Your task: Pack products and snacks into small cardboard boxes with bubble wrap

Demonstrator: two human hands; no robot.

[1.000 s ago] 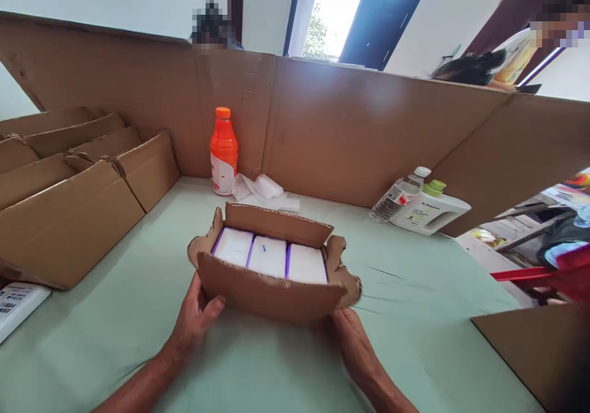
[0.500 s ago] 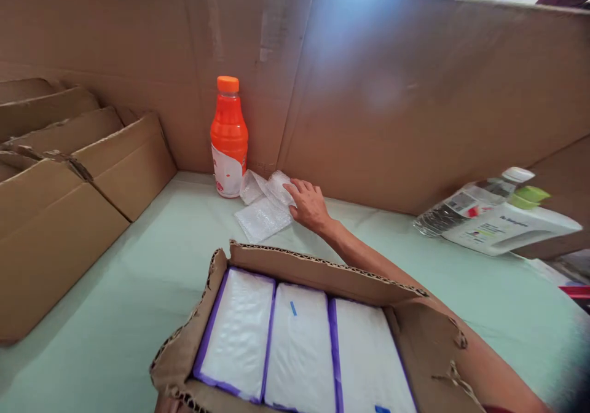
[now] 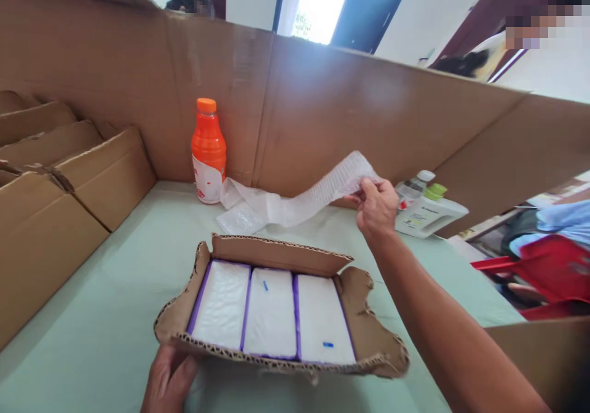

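head view: right hand (image 3: 377, 207) is pinching the bubble wrap strip (image 3: 299, 201) far of the cardboard tray (image 3: 369, 333); left hand (image 3: 168, 379) is gripping the tray's near-left edge. risk: trailing wrap is dragging near the orange bottle (image 3: 208, 152), could tip it.

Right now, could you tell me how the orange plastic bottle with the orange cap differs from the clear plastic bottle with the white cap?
The orange plastic bottle stands upright against the cardboard wall; the clear plastic bottle lies tilted, leaning on the white jug with the green cap. The orange bottle is opaque and brightly coloured; the clear one is see-through. The orange one sits left of the right hand, the clear one right of it. Both are capped and carry labels.
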